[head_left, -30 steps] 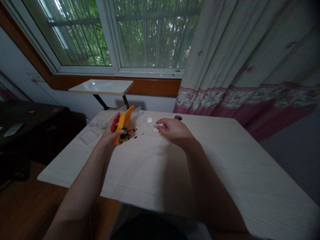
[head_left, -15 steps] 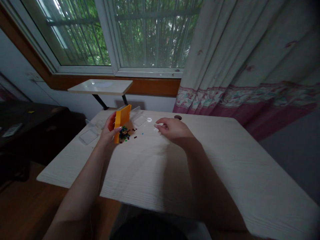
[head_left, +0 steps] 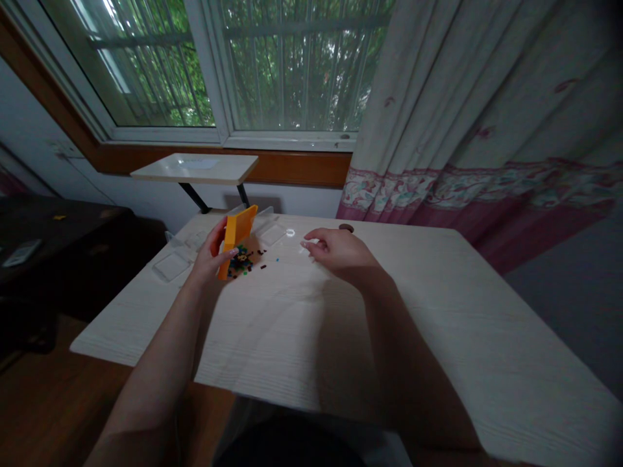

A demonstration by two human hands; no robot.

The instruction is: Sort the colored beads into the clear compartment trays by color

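My left hand (head_left: 210, 253) grips an orange plastic box (head_left: 239, 228) by its left side, thumb across the front edge. The box is tipped on its side, with its opening turned toward the right. A pile of small building bricks (head_left: 242, 259), blue, green, brown and black, lies on the table against the box's lower edge. Further right, my right hand (head_left: 335, 253) hovers low over the table, its thumb and index fingertip close together in a pinch. Whatever they hold, if anything, is too small to make out.
Clear plastic boxes (head_left: 171, 266) lie left of my left hand, and another clear case (head_left: 270, 233) sits behind the bricks. A dark round object (head_left: 346, 227) rests beyond my right hand. A small raised stand (head_left: 214, 170) occupies the table's back left, below the window.
The orange box has tilted slightly, its lower edge shifting a little left, with more of the brick pile showing. My right hand is nearly still.
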